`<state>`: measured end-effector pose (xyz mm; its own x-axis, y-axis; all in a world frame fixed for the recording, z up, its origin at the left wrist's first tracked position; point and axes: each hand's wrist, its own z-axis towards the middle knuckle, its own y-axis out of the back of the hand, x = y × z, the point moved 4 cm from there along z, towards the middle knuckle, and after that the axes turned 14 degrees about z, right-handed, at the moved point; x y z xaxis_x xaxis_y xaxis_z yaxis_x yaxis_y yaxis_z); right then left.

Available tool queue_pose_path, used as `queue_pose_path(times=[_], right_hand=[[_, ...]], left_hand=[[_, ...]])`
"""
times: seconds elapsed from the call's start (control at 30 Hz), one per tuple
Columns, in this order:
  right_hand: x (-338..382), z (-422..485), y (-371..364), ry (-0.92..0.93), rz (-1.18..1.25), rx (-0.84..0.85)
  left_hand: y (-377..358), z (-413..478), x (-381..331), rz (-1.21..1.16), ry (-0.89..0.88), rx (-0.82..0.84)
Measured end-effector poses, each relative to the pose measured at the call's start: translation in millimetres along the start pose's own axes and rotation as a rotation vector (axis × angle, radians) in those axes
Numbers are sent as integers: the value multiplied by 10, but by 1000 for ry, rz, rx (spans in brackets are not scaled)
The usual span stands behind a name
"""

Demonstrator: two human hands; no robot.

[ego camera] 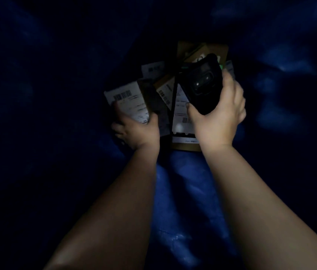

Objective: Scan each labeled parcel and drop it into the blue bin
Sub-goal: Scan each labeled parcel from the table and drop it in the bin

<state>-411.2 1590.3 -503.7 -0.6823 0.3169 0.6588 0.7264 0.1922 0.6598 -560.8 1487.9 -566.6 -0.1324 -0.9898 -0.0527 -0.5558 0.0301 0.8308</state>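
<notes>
Labeled parcel (128, 105) sits in curled grip of left hand (136, 131); at 3 o'clock, right hand (220, 115) clasps black scanner (202, 84).

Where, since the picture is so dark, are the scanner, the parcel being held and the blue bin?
scanner (202, 95): head view, on its black body below the lens.
parcel (132, 108): head view, on its white label under the barcode.
blue bin (183, 184): head view, on the lit stretch of its wall.

You can see a small green patch (221, 66) just above the middle of your view, too dim and blurred to name; a thin dark line (175, 84) runs down to its left, equally unclear
</notes>
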Motion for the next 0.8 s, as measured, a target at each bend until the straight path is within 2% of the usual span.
queue_pose_path(times=[0.3, 0.4, 0.6, 0.8], right_hand=[[-6, -117, -149, -11, 13, 46], [-55, -151, -164, -20, 5, 50], [10, -242, -72, -30, -32, 78], [494, -372, 363, -18, -35, 38]], left_hand=[[-281, 49, -111, 298, -248, 211], [-308, -27, -132, 394, -342, 212], [-37, -224, -266, 400, -468, 132], [769, -582, -701, 241, -554, 74]])
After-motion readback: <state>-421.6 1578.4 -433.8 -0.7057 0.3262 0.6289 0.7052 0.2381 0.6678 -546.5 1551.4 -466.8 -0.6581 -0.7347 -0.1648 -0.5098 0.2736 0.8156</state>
